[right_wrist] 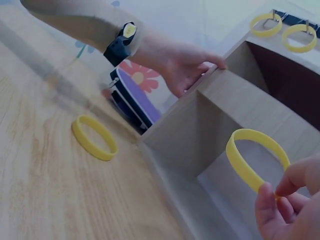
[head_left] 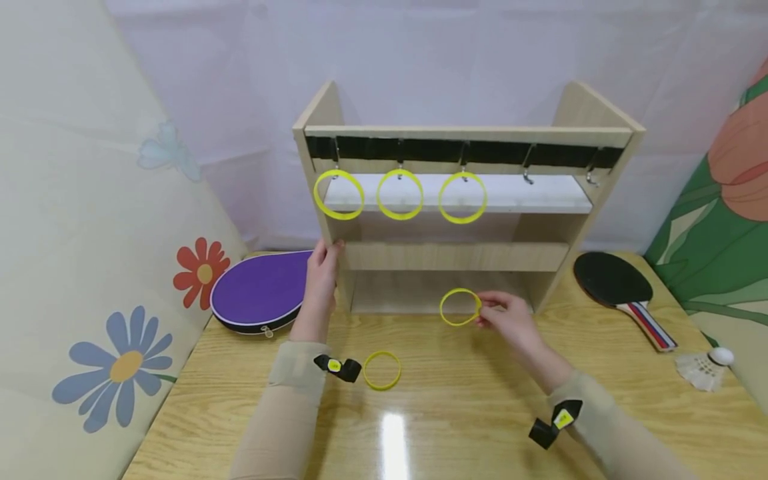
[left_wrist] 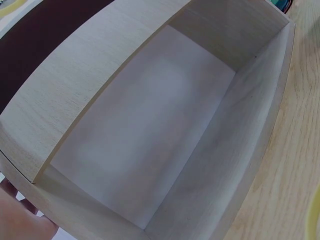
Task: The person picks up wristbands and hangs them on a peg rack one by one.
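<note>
Between thumb and fingers, my right hand [head_left: 507, 319] pinches a yellow wristband [right_wrist: 242, 162] by its edge, in front of the wooden shelf's [head_left: 456, 257] lower opening. My left hand [head_left: 322, 277] grips the front edge of the shelf's left side panel; in the right wrist view its thumb lies on that edge. Three more yellow wristbands, the left one [head_left: 339, 217], the middle one [head_left: 400, 217] and the right one [head_left: 463, 221], hang from the hooks on the black strip. Another yellow wristband [head_left: 382, 388] lies on the table between my forearms.
Two hooks at the right, one here [head_left: 528, 179], hold nothing. Left of the shelf lies a purple paddle case [head_left: 261, 290]. A black table tennis paddle [head_left: 613, 280] and a shuttlecock [head_left: 703, 369] lie on the right of the wooden table [head_left: 468, 413].
</note>
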A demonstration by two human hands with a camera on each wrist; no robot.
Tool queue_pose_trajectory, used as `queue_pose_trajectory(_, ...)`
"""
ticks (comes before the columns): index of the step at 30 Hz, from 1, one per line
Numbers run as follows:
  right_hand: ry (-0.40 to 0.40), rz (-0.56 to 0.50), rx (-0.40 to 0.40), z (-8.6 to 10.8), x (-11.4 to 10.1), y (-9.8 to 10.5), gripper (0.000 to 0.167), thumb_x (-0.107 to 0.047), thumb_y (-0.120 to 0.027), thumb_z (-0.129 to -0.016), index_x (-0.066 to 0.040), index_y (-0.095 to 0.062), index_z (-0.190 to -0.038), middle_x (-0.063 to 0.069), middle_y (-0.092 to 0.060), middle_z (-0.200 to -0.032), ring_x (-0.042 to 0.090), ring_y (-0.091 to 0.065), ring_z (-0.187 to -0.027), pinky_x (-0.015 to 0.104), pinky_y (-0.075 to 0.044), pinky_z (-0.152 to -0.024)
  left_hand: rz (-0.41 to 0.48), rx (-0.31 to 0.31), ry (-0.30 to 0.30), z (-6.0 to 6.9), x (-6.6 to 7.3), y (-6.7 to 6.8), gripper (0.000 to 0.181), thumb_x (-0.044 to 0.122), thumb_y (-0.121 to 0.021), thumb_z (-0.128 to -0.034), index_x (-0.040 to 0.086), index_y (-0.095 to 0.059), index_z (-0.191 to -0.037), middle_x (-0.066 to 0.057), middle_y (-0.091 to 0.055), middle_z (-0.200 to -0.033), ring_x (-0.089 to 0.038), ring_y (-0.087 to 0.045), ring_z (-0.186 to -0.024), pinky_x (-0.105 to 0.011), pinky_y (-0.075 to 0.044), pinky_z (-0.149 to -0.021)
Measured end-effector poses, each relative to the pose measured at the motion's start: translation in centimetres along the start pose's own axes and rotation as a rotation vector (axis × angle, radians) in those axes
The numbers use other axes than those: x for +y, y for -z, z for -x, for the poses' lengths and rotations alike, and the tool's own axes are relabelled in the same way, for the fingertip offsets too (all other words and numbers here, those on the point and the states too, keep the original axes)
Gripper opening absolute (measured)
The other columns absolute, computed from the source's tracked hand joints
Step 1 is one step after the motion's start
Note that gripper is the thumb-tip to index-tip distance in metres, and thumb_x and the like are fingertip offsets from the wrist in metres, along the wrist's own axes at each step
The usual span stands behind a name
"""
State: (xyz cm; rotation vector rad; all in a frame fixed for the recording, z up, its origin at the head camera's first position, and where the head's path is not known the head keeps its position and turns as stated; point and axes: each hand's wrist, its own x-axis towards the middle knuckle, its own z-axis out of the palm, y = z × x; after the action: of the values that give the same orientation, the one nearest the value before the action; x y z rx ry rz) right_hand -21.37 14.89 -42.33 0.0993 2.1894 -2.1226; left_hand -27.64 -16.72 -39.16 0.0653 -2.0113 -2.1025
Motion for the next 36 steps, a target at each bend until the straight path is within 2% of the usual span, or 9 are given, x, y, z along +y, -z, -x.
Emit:
queue_pose_trajectory(6, 0.047, 0.007, 0.059, 0.4, -1.2, 0.8, 0.04, 0.013, -0.049, -0.085, 0.019, -0.053, -0.124, 0.001, -0.055, -0.085, 0.006, -0.062, -0.068, 0.02, -0.055, -0.067, -0.006, -0.001, 0.001, -0.1, 0.0, 0.0, 0.038, 0.025, -0.046, -0.1015, 0.012, -0.053, -0.137, 0.008, -0.059, -0.1, -0.009, -0.058, -0.091, -0.029, -0.046, -0.083)
queue_pose_trajectory(16, 0.147, -0.028, 0.058, 0.5, -3.9, 3.3, 0.038, 0.012, -0.049, -0.089, 0.021, -0.048, -0.125, -0.007, -0.061, -0.083, 0.005, -0.065, -0.07, 0.018, -0.056, -0.068, -0.009, -0.001, 0.001, -0.1, -0.1, 0.1, 0.037, 0.025, -0.046, -0.1022, 0.012, -0.053, -0.136, 0.006, -0.058, -0.101, -0.01, -0.056, -0.093, -0.031, -0.045, -0.085)
queue_pose_trajectory(26, 0.227, -0.122, 0.061, 1.3, -6.5, 4.8, 0.028, 0.009, -0.055, -0.091, 0.009, -0.055, -0.119, -0.001, -0.063, -0.087, 0.008, -0.067, -0.069, 0.02, -0.056, -0.068, -0.01, 0.001, 0.007, 0.0, 0.1, 0.1, 0.038, 0.025, -0.046, -0.1019, 0.011, -0.053, -0.136, 0.006, -0.058, -0.101, -0.01, -0.057, -0.092, -0.03, -0.045, -0.084)
queue_pose_trajectory(32, 0.297, -0.221, 0.04, 1.8, -7.9, 5.3, 0.021, 0.008, -0.058, -0.092, 0.0, -0.06, -0.111, 0.001, -0.064, -0.089, 0.01, -0.068, -0.072, 0.02, -0.057, -0.069, -0.016, 0.004, 0.011, -0.1, 0.1, 0.0, 0.038, 0.025, -0.046, -0.1019, 0.012, -0.053, -0.137, 0.005, -0.058, -0.104, -0.01, -0.057, -0.093, -0.03, -0.045, -0.085)
queue_pose_trajectory(36, 0.315, -0.229, 0.051, 2.1, -9.0, 5.6, 0.019, 0.003, -0.06, -0.094, -0.005, -0.06, -0.111, 0.003, -0.062, -0.096, 0.008, -0.068, -0.076, 0.019, -0.057, -0.073, -0.02, -0.001, 0.011, -0.1, 0.0, 0.0, 0.038, 0.025, -0.046, -0.1021, 0.013, -0.052, -0.138, 0.002, -0.058, -0.106, -0.011, -0.056, -0.094, -0.031, -0.045, -0.085)
